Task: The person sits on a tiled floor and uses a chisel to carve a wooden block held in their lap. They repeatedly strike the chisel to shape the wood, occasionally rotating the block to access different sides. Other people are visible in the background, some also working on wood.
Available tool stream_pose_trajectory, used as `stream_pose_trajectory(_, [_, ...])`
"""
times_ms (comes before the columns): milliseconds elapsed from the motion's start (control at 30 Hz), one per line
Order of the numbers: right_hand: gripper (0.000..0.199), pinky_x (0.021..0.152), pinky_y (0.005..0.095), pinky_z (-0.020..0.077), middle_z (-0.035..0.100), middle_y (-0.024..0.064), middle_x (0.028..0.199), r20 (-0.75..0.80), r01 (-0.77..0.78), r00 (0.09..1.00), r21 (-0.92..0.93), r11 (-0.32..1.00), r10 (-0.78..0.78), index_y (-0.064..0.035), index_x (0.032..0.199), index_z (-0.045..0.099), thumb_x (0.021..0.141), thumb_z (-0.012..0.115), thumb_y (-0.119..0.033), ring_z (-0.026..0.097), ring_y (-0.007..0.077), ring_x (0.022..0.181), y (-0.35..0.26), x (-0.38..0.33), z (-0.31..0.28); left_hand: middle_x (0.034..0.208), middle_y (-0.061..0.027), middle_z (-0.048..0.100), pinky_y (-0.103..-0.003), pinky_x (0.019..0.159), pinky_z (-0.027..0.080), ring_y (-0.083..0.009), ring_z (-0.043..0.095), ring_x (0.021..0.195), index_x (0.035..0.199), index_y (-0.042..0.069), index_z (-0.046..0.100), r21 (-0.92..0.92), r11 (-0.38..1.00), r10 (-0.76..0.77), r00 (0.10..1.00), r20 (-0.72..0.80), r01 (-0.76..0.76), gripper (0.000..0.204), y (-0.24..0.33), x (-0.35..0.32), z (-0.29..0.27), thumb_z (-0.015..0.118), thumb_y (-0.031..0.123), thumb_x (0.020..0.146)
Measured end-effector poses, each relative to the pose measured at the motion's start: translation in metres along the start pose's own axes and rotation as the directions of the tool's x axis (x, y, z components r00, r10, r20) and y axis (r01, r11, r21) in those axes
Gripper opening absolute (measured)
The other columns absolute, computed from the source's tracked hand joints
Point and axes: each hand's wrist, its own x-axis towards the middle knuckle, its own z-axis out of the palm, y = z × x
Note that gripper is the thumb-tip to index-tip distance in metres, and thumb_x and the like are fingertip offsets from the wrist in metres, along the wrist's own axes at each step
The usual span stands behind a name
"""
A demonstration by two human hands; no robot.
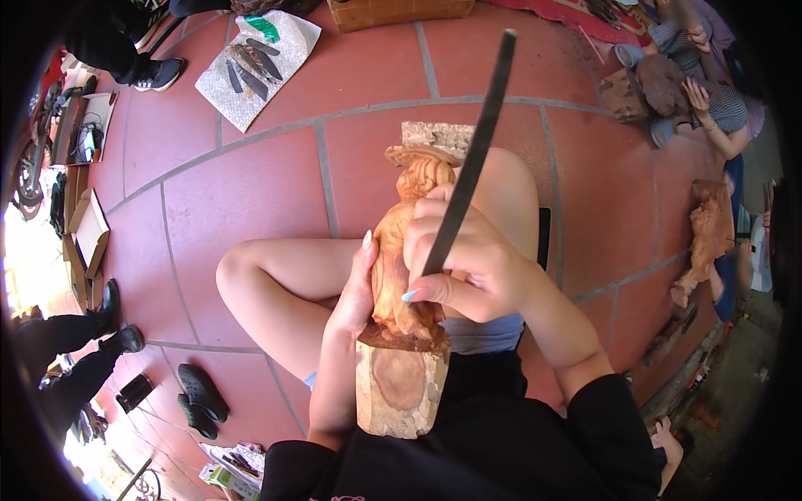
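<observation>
A carved wooden figure [391, 265] with a broad, hat-like top rests upright between my legs, on a pale block base [401, 388] that still has rough edges. My left hand [357, 288] is wrapped round the figure's left side, thumb up along it. In my right hand [468, 255] is a long, narrow, dark flat file [480, 150], its far end sticking up and away. The right fingers are curled over the front of the figure, and the file's near end shows by the thumb. What the hidden fingertips touch cannot be seen.
Several dark tools [251, 68] lie on bubble wrap [292, 37] on the red tiled floor. Black clogs [200, 397] and an open cardboard box [88, 221] are at left. On the right, another person's hands [702, 100] are near brown wood, with another carving [706, 234] nearer.
</observation>
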Motion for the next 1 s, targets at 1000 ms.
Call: stream_pose_trajectory(1000, [0.018, 0.068, 0.0341, 0.0404, 0.057, 0.0060, 0.076, -0.205, -0.079, 0.972, 0.159, 0.984, 0.111, -0.0035, 0.079, 0.061, 0.090, 0.071, -0.014, 0.054, 0.0210, 0.068, 0.006, -0.002, 0.009, 0.109, -0.0182, 0.067, -0.042, 0.077, 0.060, -0.0280, 0.070, 0.089, 0.135, 0.003, 0.050, -0.187, 0.979, -0.039, 0.972, 0.231, 0.084, 0.074, -0.007, 0.013, -0.022, 0.037, 0.067, 0.099])
